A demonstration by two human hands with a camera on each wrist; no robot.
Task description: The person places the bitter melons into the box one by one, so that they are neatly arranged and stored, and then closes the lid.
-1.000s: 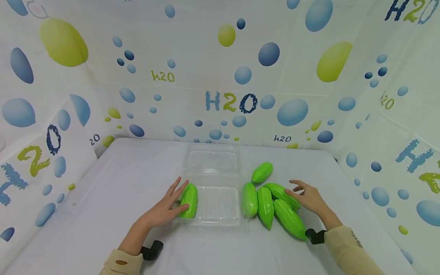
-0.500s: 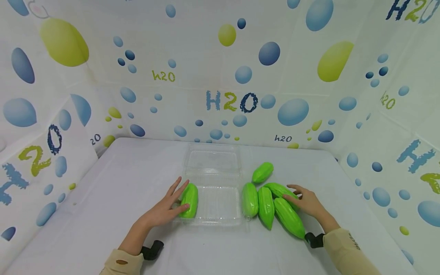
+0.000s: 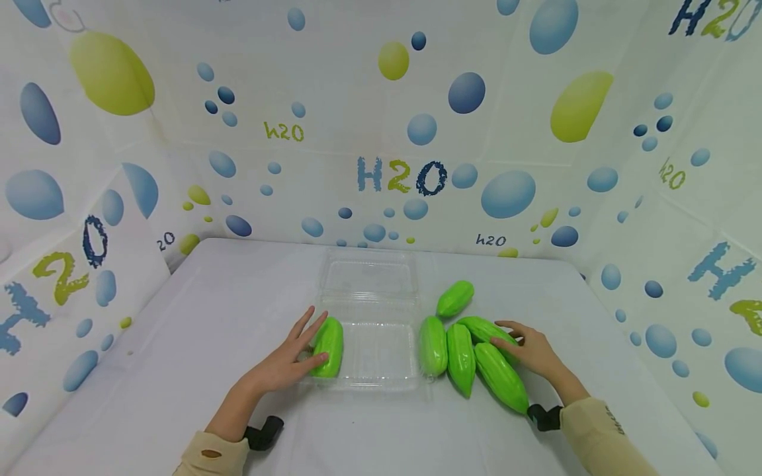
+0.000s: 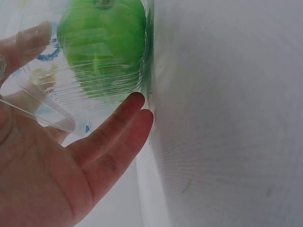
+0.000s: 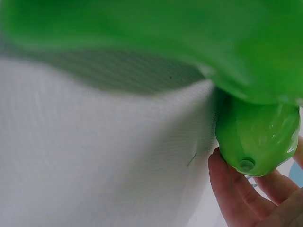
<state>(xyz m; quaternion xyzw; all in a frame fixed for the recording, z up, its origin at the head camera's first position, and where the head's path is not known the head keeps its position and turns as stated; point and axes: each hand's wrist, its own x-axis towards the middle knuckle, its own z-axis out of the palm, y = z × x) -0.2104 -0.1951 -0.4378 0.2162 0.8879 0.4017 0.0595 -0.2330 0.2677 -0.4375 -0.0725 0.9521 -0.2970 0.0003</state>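
My left hand (image 3: 288,362) rests at the left wall of a clear plastic clamshell box (image 3: 381,380), fingers spread and fairly straight, with the thumb reaching over the rim. Inside, against that wall, lies one shiny green, ridged, gourd-like vegetable (image 3: 335,347). In the left wrist view, fingertips (image 4: 137,98) touch the outside of the ribbed plastic. On the right, my right hand (image 3: 532,347) grips the near end of another green gourd (image 3: 476,325), thumb on one side and fingers on the other. The right wrist view shows fingers around its stubby stem end (image 5: 258,142).
Beside the box lie more green gourds: an upright one (image 3: 433,347), a pointed one (image 3: 460,357), a slanted one (image 3: 500,378) close to the right hand, and one (image 3: 455,299) farther back. The box's lid (image 3: 369,277) lies open toward the patterned backdrop (image 3: 333,152).
My right hand has come down and left onto the rear slanted gourd, and its fingers have closed around the end. The left hand has stayed in place.
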